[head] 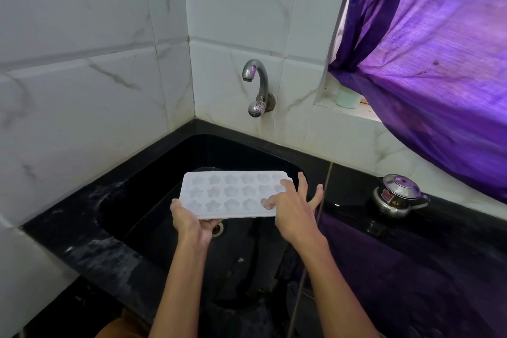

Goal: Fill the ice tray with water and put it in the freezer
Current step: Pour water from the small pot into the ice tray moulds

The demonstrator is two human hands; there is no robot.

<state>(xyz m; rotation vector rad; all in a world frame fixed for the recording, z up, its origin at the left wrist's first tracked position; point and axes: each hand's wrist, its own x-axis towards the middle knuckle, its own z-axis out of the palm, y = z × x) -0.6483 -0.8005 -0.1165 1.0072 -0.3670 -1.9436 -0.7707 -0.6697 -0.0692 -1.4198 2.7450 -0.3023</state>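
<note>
Left hand (192, 221) grips ice tray (230, 195) at its near-left corner.

The steel kettle (398, 195) bears a red label, unreadable, and a round sticker seemingly marked 5.

Ice tray (233, 193) above the sink (153, 195), below the tap (256, 88).
Left hand (192, 222) under its near-left corner, right hand (293, 211) at its right end; kettle (397, 195) right, on the counter (452, 241).
</note>
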